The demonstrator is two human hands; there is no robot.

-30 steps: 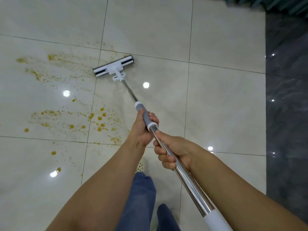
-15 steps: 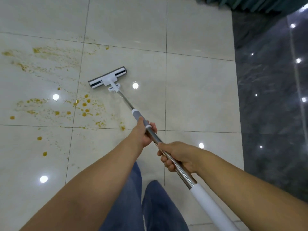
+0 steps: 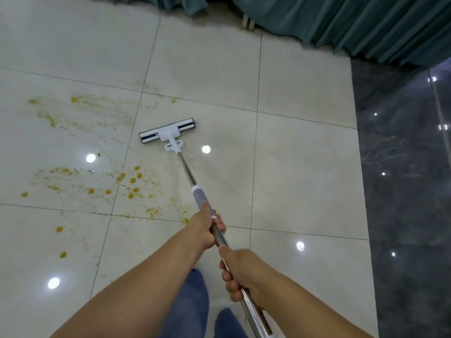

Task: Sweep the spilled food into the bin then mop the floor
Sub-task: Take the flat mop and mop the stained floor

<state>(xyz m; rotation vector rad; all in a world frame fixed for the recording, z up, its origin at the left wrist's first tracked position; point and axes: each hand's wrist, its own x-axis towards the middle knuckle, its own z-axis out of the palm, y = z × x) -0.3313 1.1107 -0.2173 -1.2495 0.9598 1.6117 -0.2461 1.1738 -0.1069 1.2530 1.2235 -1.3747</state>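
Observation:
A flat white mop head (image 3: 167, 131) rests on the cream tiled floor (image 3: 300, 167), at the end of a long steel mop handle (image 3: 187, 170). My left hand (image 3: 204, 228) is wrapped round the handle just below its grey grip. My right hand (image 3: 244, 272) holds the handle lower down, nearer my body. Yellow-orange food stains and smears (image 3: 131, 181) spread over the tiles to the left of the mop head, with fainter streaks (image 3: 80, 101) farther back. No bin is in view.
Teal curtains (image 3: 353, 23) hang along the far edge of the floor. A dark polished marble strip (image 3: 402, 191) runs down the right side. My blue trouser legs (image 3: 195, 303) show below my arms. Ceiling lights reflect as bright spots on the tiles.
The mop head has been pulled back across the tile toward me and then stays near the tile's left edge. The view has tilted up, so the curtains now show.

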